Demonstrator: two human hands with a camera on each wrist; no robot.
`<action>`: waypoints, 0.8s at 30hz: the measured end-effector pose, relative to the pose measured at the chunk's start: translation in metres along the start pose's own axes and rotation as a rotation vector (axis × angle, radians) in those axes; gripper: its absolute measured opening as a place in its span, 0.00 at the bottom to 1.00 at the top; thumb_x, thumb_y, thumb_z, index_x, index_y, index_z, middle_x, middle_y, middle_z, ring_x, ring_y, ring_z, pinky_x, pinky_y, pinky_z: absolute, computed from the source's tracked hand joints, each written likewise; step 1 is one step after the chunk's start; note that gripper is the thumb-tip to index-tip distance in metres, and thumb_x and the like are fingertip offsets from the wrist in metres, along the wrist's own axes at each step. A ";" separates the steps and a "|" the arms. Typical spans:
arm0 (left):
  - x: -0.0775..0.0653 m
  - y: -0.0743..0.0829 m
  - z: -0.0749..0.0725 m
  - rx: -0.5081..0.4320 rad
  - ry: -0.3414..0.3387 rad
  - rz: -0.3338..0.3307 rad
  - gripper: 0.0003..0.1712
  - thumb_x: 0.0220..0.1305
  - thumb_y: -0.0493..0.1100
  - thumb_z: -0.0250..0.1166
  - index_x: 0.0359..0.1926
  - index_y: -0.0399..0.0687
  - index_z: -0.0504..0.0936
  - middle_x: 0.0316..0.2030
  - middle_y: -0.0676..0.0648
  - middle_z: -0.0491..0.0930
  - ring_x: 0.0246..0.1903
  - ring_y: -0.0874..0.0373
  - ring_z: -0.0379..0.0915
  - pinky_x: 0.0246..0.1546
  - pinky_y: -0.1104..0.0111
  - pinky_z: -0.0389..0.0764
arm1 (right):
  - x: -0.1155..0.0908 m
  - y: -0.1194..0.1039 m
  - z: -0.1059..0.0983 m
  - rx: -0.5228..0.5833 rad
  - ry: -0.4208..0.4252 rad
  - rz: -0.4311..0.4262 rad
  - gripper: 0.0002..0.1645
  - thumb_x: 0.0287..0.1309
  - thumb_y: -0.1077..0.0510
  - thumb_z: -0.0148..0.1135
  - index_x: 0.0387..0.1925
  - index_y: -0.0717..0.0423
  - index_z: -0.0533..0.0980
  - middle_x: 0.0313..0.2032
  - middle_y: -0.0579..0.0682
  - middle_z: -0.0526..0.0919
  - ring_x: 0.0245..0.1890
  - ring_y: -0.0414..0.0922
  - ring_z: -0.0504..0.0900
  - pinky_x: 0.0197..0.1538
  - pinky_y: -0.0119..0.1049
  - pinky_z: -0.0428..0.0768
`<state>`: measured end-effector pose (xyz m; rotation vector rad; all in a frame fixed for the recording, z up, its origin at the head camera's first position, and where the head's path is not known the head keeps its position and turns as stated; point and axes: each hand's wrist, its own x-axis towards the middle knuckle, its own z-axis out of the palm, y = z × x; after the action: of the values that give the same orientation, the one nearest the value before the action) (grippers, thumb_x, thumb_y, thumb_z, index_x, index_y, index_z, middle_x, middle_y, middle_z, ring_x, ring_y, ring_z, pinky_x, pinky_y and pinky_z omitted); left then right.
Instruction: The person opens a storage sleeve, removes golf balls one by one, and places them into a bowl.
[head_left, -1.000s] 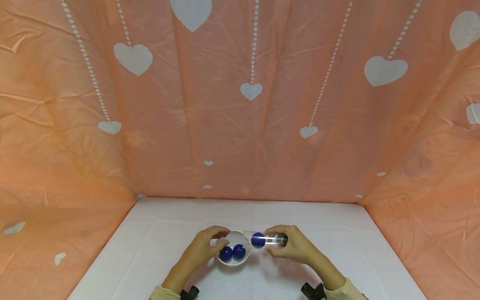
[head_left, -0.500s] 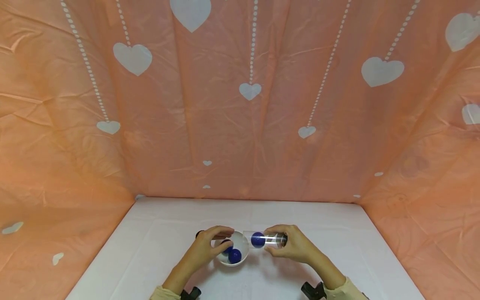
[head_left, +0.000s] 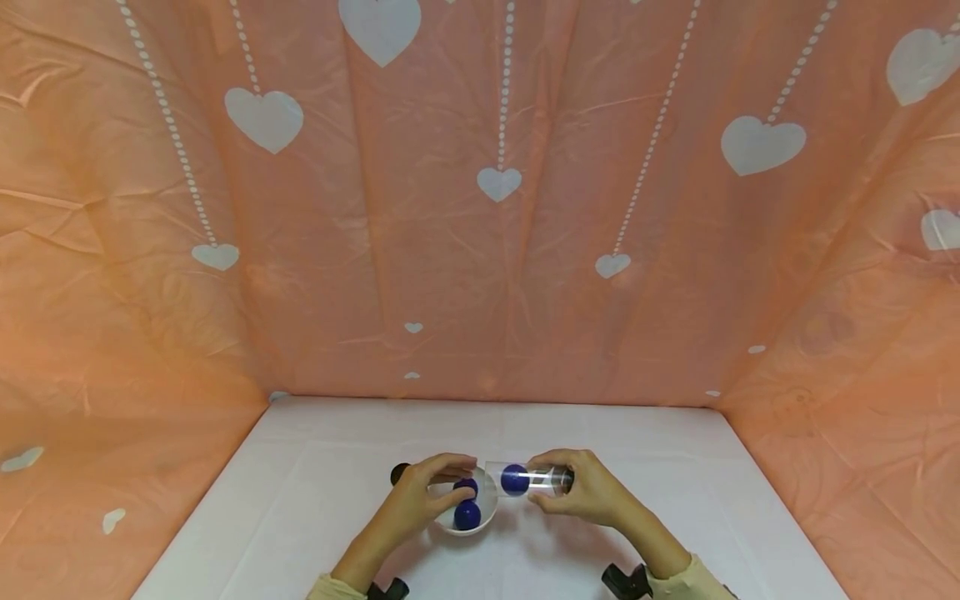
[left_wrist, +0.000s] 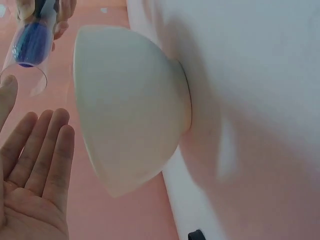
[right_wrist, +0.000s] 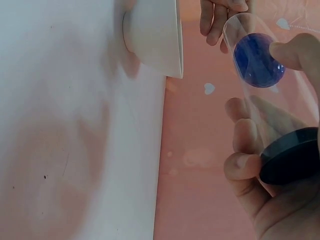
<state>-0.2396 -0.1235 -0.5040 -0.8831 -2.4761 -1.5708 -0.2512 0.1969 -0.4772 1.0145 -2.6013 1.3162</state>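
Note:
My right hand (head_left: pixel 581 487) grips a clear plastic tube (right_wrist: pixel 272 107) with a black base, its thumb and fingers on opposite sides. The tube lies sideways, its open end toward the bowl. A blue ball (right_wrist: pixel 259 60) sits inside the tube, around mid-length. My left hand (head_left: pixel 422 498) hovers over a white bowl (left_wrist: pixel 125 107), fingers nearly straight; the left wrist view shows its palm with nothing in it. Two blue balls (head_left: pixel 467 515) are in the bowl, one partly behind the left thumb. From the wrist views the bowl's inside is hidden.
A small black round object (head_left: pixel 400 473) stands on the white tabletop (head_left: pixel 337 433), partly behind the left hand. Orange sheeting (head_left: pixel 495 292) with white hearts encloses the table at the back and both sides.
My left hand has shifted right over the bowl, uncovering the black object. The two balls in the bowl have changed places relative to each other. The right hand and tube stay nearly still.

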 end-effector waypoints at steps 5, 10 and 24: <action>0.001 -0.001 0.003 -0.030 -0.008 0.023 0.27 0.70 0.46 0.75 0.65 0.41 0.83 0.59 0.42 0.87 0.56 0.49 0.87 0.62 0.62 0.86 | 0.001 0.001 0.001 -0.006 -0.003 -0.003 0.23 0.54 0.52 0.83 0.51 0.51 0.88 0.44 0.48 0.91 0.36 0.41 0.88 0.37 0.32 0.89; 0.003 -0.001 0.005 -0.052 -0.019 0.031 0.26 0.70 0.44 0.75 0.66 0.45 0.82 0.59 0.41 0.87 0.55 0.50 0.87 0.62 0.61 0.85 | 0.002 0.001 0.002 -0.005 -0.004 -0.020 0.22 0.55 0.52 0.83 0.51 0.50 0.88 0.43 0.49 0.92 0.37 0.40 0.88 0.38 0.32 0.89; 0.004 0.003 0.009 -0.058 -0.026 0.020 0.29 0.70 0.45 0.75 0.67 0.40 0.81 0.58 0.37 0.86 0.54 0.51 0.87 0.61 0.57 0.86 | 0.003 0.000 0.002 0.010 -0.006 -0.042 0.20 0.55 0.54 0.82 0.50 0.49 0.88 0.42 0.50 0.92 0.37 0.36 0.87 0.40 0.34 0.90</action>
<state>-0.2393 -0.1135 -0.5041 -0.9391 -2.4431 -1.6424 -0.2533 0.1934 -0.4776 1.0700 -2.5662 1.3204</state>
